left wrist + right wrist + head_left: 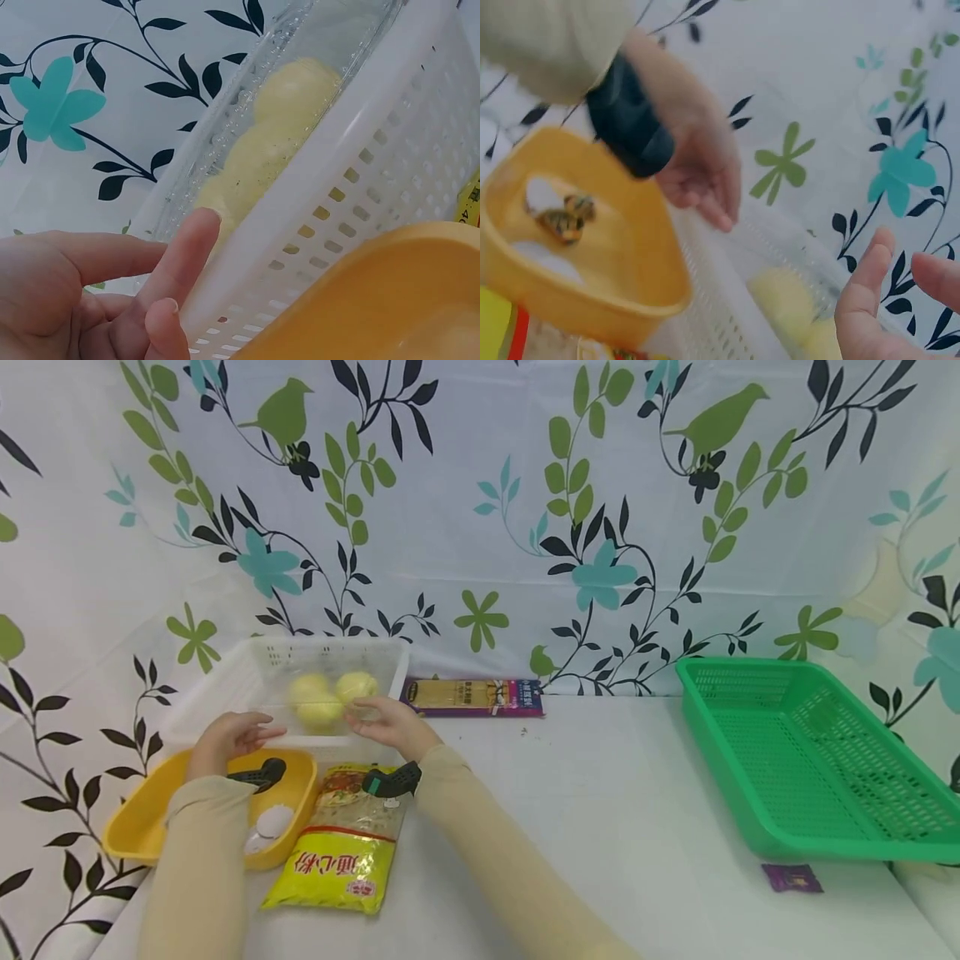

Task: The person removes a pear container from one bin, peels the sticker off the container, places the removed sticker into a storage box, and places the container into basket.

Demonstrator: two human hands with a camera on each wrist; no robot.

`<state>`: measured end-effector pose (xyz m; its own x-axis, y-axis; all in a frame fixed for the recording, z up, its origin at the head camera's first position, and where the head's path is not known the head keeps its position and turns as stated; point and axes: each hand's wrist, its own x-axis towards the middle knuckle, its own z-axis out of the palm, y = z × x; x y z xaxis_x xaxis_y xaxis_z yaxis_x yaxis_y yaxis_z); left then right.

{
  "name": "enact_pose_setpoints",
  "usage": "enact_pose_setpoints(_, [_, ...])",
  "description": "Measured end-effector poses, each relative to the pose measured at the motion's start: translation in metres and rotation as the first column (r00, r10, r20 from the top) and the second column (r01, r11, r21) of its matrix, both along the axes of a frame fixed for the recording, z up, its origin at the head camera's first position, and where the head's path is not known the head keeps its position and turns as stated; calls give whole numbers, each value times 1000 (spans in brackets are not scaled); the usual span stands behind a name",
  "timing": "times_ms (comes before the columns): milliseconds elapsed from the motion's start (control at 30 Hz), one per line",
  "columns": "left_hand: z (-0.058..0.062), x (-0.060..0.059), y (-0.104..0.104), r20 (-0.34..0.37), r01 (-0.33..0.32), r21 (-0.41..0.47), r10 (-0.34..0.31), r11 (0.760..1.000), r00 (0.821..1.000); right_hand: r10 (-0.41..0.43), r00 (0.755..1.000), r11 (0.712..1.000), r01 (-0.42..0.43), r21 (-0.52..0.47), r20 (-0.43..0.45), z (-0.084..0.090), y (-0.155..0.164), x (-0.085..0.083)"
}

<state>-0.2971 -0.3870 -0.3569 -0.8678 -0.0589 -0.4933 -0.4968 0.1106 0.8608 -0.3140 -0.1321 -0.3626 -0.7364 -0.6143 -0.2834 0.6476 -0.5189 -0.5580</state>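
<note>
I have both hands at the near rim of the white basket (247, 677), where a clear box (330, 697) of yellow fruit (321, 710) sits inside. My left hand (228, 735) hovers at the box's left end with fingers loosely spread and holding nothing; in the left wrist view my fingertips (199, 232) are just beside the basket wall, and I cannot tell whether they touch it. My right hand (390, 720) is at the box's right end, fingers relaxed and apart, also holding nothing.

As I judge it, I am at the reaching step, about to take the box from both ends. The next move calls for closing both hands on its slippery clear sides evenly and lifting it straight up over the basket rim without tipping the fruit.

Counting: three yellow fruit in one clear box, one white basket, one yellow bowl (142, 827) with small wrapped items I cannot count, one yellow noodle bag (345, 860) just beside it, one flat packet (474, 697) behind, one green basket (810, 760) well apart on the right, and one small purple sachet (792, 877) near it
</note>
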Motion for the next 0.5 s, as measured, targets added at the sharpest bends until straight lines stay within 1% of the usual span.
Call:
enact_pose_setpoints(67, [-2, -1, 0, 0, -9, -14, 9, 1000, 1000, -39, 992, 994, 51, -95, 117, -1, 0, -3])
enact_pose_setpoints(100, [-2, -1, 0, 0, -8, -24, 8, 1000, 1000, -72, 966, 982, 112, -153, 250, -1, -1, -5])
enact_pose_setpoints(133, [-2, -1, 1, 0, -9, -38, 9, 999, 1000, -76, 957, 978, 126, -164, 278, -1, -2, -6])
enact_pose_setpoints(200, [-1, -2, 1, 2, -5, -62, 5, 998, 1000, -82, 964, 985, 117, -125, 254, -4, -4, -7])
enact_pose_setpoints(300, [2, -2, 2, -1, -1, -73, 1, 997, 1000, -63, 985, 997, 71, -43, 162, -5, -5, -5])
enact_pose_setpoints(367, [1, -3, 3, -1, -3, -77, 3, 997, 1000, -54, 993, 999, 54, 5, 104, -6, -5, -5])
enact_pose_setpoints(500, [-3, -9, 4, 7, -16, -133, 17, 991, 1000, -54, 998, 996, 54, 65, -10, -10, 1, -3])
